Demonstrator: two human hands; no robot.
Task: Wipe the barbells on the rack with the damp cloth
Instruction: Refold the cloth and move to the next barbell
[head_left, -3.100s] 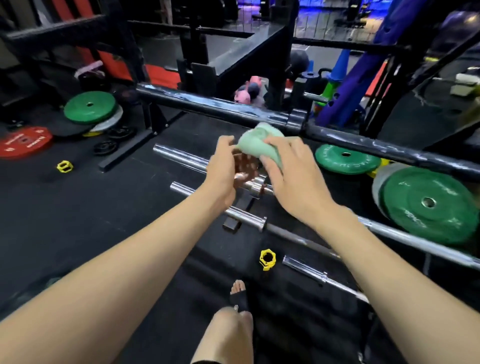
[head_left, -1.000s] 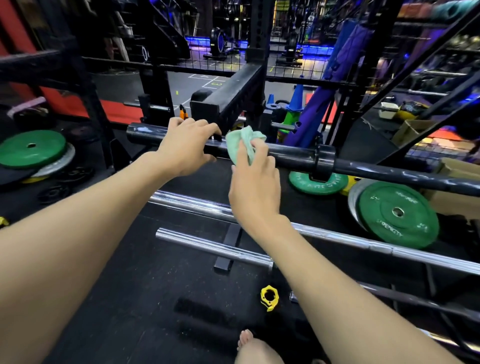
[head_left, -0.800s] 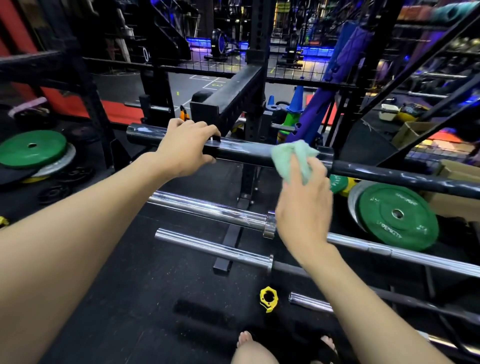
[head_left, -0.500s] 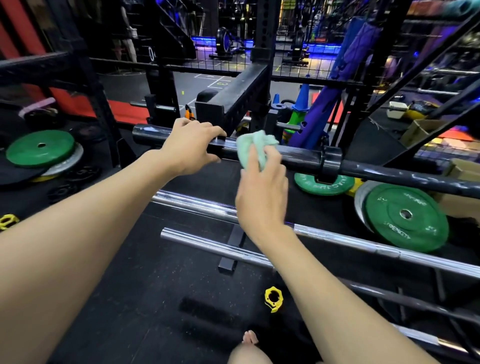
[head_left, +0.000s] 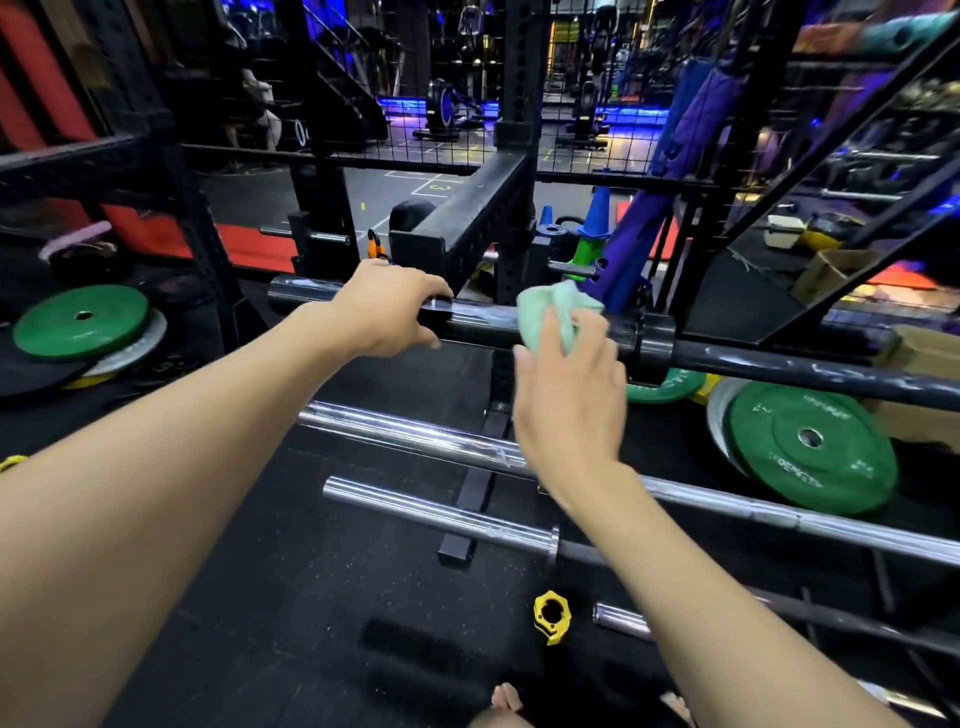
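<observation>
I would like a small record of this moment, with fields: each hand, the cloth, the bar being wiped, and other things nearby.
left hand: grips the black barbell's sleeve
right hand: holds the green cloth against that bar
black barbell: top of the rack, lying level
chrome barbells: two lower down, untouched
floor items: green plate at right, yellow collar near the foot

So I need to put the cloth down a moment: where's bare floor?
Bare floor lies left of the yellow collar, before the chrome barbells. Right is crowded with bars and green plates.
</observation>
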